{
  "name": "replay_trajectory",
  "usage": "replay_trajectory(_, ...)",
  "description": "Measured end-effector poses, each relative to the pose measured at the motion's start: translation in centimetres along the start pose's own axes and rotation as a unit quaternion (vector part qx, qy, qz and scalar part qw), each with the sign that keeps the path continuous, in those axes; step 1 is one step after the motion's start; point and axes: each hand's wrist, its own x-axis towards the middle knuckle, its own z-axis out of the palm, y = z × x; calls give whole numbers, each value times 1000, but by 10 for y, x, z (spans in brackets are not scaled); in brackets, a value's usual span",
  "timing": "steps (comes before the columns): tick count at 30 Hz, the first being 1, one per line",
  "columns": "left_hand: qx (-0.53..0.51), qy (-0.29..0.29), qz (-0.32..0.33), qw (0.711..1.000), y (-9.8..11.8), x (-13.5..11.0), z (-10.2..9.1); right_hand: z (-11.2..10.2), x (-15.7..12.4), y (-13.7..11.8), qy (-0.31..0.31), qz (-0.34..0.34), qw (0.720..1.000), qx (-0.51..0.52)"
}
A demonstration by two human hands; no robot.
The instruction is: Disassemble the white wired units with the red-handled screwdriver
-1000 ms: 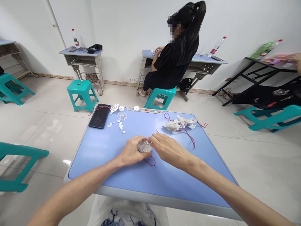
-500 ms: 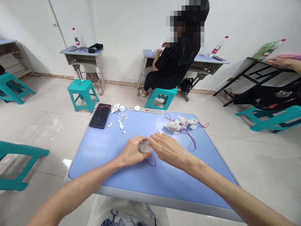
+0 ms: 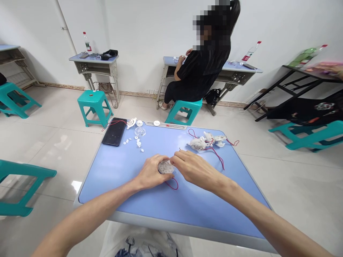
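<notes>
From my head view, my left hand [image 3: 151,173] curls closed around a round white plastic part [image 3: 166,167] on the blue counter [image 3: 112,185]. A red wire [image 3: 173,185] trails toward six o'clock. My right hand [image 3: 195,168] sits beside it, its curled fingers [image 3: 178,155] at the part's edge; I cannot tell whether they grip. More white parts [image 3: 199,144] lie at one o'clock.

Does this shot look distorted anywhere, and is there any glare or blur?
In the head view, the wide lens stretches the forearms and the blue table toward the bottom edge; glare shines off the tile floor; a co-worker's hand at the right edge looks blurred, while the person's left hand is sharp.
</notes>
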Motion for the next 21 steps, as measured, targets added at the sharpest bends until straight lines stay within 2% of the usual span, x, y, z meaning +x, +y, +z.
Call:
replay_trajectory(13,1,1,7,1000,-1,0,0,-14,9,-1,15,-116,987,-111)
replay_trajectory(21,-4,4,11,1000,-2,0,1,-13,7,-2,11,-108,990,-92)
